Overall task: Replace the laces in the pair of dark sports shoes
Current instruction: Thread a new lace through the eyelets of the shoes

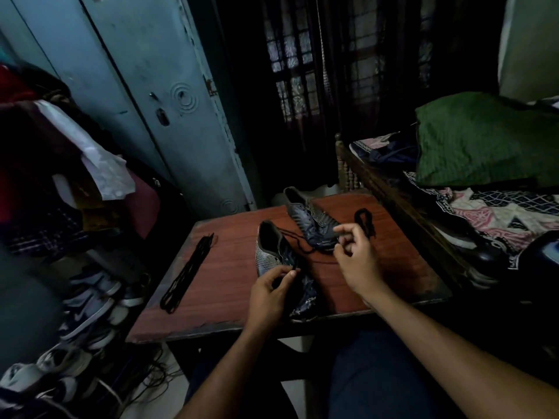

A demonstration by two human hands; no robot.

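The left grip (272,290) pinches a black lace (298,247) over the near shoe (273,255); the right grip (357,255) holds its curled fingers beside the far shoe (308,220), clamped on what I cannot tell. Spare laces (187,273) lie on the table (230,267).

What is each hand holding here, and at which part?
The left hand pinches the black lace where it leaves the near shoe. The right hand has its fingers curled; whether it grips the lace cannot be told.
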